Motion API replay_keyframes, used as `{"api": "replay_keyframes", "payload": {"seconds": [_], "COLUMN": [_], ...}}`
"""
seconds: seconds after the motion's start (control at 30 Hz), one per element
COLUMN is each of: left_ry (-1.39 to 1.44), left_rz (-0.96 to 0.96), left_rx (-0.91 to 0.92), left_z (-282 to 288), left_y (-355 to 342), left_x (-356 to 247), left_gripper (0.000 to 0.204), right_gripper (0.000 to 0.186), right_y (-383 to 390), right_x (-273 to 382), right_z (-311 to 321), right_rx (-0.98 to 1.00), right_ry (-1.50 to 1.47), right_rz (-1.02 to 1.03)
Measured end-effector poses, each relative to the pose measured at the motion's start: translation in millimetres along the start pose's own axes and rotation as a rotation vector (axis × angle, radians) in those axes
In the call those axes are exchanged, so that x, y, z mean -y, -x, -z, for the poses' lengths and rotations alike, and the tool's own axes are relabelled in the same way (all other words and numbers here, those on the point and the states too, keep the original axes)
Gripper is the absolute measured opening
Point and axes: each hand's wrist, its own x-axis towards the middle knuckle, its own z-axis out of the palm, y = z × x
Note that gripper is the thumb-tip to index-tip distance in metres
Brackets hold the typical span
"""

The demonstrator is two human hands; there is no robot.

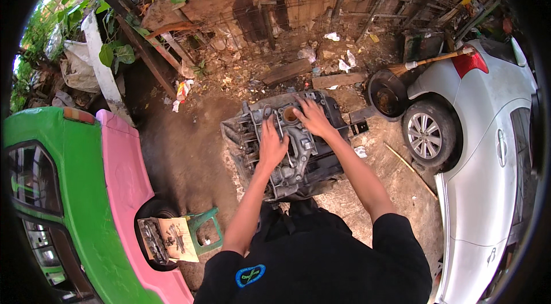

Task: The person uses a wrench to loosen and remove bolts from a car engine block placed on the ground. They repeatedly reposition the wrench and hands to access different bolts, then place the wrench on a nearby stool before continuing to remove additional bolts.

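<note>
A large grey and black engine (298, 157) sits in front of me, its top covered with metal castings and pipes. My left hand (272, 144) lies on the engine's upper left part, fingers stretched out and pointing away from me. Just right of it is a round brownish opening (291, 114) in the casting. My right hand (313, 118) rests at that opening's right edge with its fingers spread. I see nothing held in either hand, though what lies under the fingers is hidden.
A green and pink car (123, 160) stands left, a silver car (473, 126) right. Near the left wheel are a green stool (205, 229) and a cardboard sheet (182, 235) with small metal parts. A black basin (387, 94), a broom (425, 63) and wood planks (287, 72) lie beyond.
</note>
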Motion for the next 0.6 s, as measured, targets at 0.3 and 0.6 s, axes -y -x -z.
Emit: {"api": "replay_keyframes", "payload": {"seconds": [0.3,0.6], "left_ry": [-0.313,-0.448], "left_rz": [-0.480,-0.213], "left_rx": [0.223,0.265], "left_z": [28,32], "left_y": [-28,-13], "left_x": [40,47], "left_gripper": [0.030,0.035], "right_gripper": [0.059,0.058], "right_y": [56,59], "right_x": [-11,-2], "right_z": [-32,-27], "right_rx": [-0.090,-0.073], "right_ry": [-0.478,-0.533], "right_rz": [-0.096,-0.136]}}
